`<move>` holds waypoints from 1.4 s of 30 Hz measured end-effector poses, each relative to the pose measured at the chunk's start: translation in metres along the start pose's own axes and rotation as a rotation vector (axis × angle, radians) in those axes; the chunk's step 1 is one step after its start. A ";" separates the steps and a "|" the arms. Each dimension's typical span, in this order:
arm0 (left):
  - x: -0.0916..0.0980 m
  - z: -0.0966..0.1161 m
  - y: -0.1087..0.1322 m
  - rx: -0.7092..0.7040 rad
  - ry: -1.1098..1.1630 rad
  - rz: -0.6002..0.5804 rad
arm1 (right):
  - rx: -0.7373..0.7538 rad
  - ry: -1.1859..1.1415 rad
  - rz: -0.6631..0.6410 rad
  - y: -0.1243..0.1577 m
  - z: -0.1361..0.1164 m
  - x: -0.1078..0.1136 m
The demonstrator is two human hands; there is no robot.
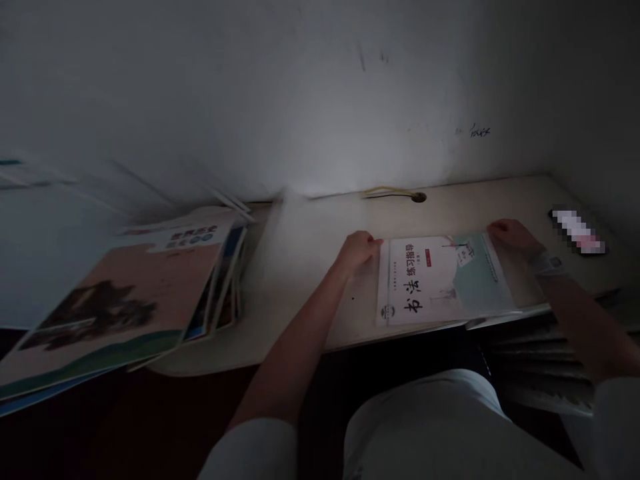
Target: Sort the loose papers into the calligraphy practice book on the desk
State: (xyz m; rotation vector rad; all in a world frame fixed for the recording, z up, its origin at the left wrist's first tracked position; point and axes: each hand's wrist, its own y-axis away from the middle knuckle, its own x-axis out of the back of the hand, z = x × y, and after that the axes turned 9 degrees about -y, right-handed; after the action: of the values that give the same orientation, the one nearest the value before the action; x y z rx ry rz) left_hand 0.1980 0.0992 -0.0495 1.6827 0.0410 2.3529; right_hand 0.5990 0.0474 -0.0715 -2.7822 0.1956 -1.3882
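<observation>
A calligraphy workbook (430, 287) with a white and pale green front lies on the desk, turned sideways to me. Clear plastic film (527, 283) shows around it and reaches past its right side. My left hand (357, 252) is closed, pinching the book's far left corner with thumb and fingers. At the far right corner, my right hand (513, 235) is closed on the edge too. Whether the fingers grip paper, film or both cannot be made out. A clear band or bit of plastic (550, 263) shows at my right wrist.
A stack of books (125, 287) overhangs the left end of the cream desk (295, 320). A phone (577, 231) lies at the far right. Yellow cable (390, 190) enters a hole by the wall (320, 100). Papers (540, 360) sit below the desktop at right.
</observation>
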 end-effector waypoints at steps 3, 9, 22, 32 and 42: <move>-0.001 0.007 -0.033 -0.009 0.047 -0.093 | -0.101 -0.008 -0.133 -0.017 -0.005 0.006; -0.012 0.008 -0.043 -0.082 0.120 -0.051 | -0.125 -0.053 -0.161 -0.023 -0.012 0.001; -0.016 0.020 -0.038 -0.016 -0.035 0.116 | -0.075 0.126 0.040 -0.025 -0.008 -0.018; -0.009 0.022 -0.037 -0.172 -0.219 0.024 | -0.116 0.170 0.068 -0.023 -0.010 -0.021; -0.012 0.042 -0.014 -0.178 -0.379 0.166 | 0.087 0.389 0.104 -0.003 -0.046 -0.025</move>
State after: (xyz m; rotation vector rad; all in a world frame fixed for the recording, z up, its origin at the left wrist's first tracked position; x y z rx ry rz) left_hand 0.2438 0.1054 -0.0491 2.0731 -0.3772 2.0286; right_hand 0.5477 0.0550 -0.0638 -2.3709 0.2744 -1.8460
